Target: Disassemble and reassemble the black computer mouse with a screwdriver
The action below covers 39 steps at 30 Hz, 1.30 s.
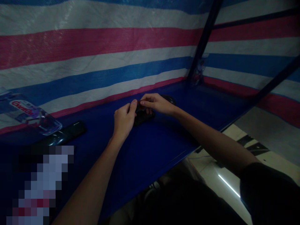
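On the blue surface (140,159), a dark item (144,118) lies just beneath the hands. Left hand (123,120) and right hand (156,103), fingers bent, both grip a small dark object (140,107) between them; mostly hidden, its direction and long axis cannot be told. A striped sheet (105,40) hangs behind.

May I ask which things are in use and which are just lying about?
Apparently in use:
small dark item between left hand and right hand
dark object beneath

Probably lying about:
labelled plastic bottle
glossy elongated object
far clear bottle
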Available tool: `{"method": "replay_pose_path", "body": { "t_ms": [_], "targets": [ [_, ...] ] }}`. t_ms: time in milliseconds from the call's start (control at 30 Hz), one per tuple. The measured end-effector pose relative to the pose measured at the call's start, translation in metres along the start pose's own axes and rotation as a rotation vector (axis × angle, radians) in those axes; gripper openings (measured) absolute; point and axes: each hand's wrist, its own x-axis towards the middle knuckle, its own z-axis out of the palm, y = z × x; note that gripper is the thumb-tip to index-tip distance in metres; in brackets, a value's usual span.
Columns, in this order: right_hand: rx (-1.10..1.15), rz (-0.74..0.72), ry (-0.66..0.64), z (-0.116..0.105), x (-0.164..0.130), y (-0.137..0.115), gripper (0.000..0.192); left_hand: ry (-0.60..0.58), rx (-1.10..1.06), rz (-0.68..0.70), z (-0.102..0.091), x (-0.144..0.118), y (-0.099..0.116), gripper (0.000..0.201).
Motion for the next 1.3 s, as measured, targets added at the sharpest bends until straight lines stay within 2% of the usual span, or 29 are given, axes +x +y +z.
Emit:
{"method": "replay_pose_path", "body": {
  "t_ms": [67, 100, 200, 267, 367, 500, 567, 633, 767, 867, 933, 1000, 1100, 1167, 1300],
  "targets": [
    [0.112, 0.063, 0.047, -0.0016, 0.0005, -0.0004, 0.009, 0.030, -0.058, 0.067, 0.0025, 0.0002, -0.0003, 0.035],
    [0.172, 0.084, 0.067, -0.0028, 0.0006, -0.0007, 0.010, 0.034, -0.076, 0.120, 0.0040, 0.0003, -0.0006, 0.035],
    [0.298, 0.138, 0.055, -0.0073, 0.0002, -0.0009, 0.009, -0.044, -0.071, 0.241, 0.0079, 0.0000, -0.0021, 0.051],
    [0.333, 0.174, 0.008, -0.0095, -0.0006, -0.0001, 0.003, -0.084, -0.040, 0.232, 0.0090, -0.0007, -0.0030, 0.048],
    [0.336, 0.189, -0.039, -0.0104, -0.0019, 0.0007, 0.006, -0.055, 0.000, 0.166, 0.0079, -0.0014, -0.0036, 0.039],
    [0.325, 0.161, -0.102, -0.0091, -0.0035, -0.0008, 0.039, 0.003, 0.002, 0.060, 0.0045, -0.0011, -0.0033, 0.038],
    [0.283, 0.135, -0.118, -0.0086, -0.0040, -0.0016, 0.042, 0.014, -0.012, 0.019, 0.0033, -0.0009, -0.0026, 0.042],
    [0.214, 0.117, -0.114, -0.0083, -0.0040, -0.0018, 0.036, -0.008, -0.009, 0.001, 0.0030, -0.0010, -0.0018, 0.044],
    [0.147, 0.136, -0.073, -0.0074, -0.0028, -0.0014, 0.030, -0.022, 0.013, 0.042, 0.0050, -0.0009, -0.0014, 0.039],
    [0.168, 0.150, 0.023, -0.0074, -0.0018, -0.0010, 0.031, 0.009, -0.005, 0.153, 0.0076, -0.0005, -0.0030, 0.047],
    [0.206, 0.166, 0.056, -0.0081, -0.0013, -0.0007, 0.031, -0.020, 0.026, 0.231, 0.0085, -0.0006, -0.0039, 0.053],
    [0.233, 0.185, 0.039, -0.0090, -0.0009, -0.0004, 0.033, -0.049, 0.077, 0.272, 0.0081, -0.0010, -0.0037, 0.046],
    [0.182, 0.216, -0.017, -0.0093, -0.0005, -0.0001, 0.044, -0.034, 0.121, 0.276, 0.0059, -0.0016, -0.0013, 0.037],
    [0.153, 0.223, 0.009, -0.0083, -0.0003, 0.0000, 0.047, -0.006, 0.115, 0.260, 0.0040, -0.0017, 0.0009, 0.035],
    [0.265, 0.131, 0.095, -0.0060, -0.0001, 0.0012, 0.029, 0.015, 0.091, 0.176, 0.0009, -0.0013, 0.0034, 0.032]
  ]
}}
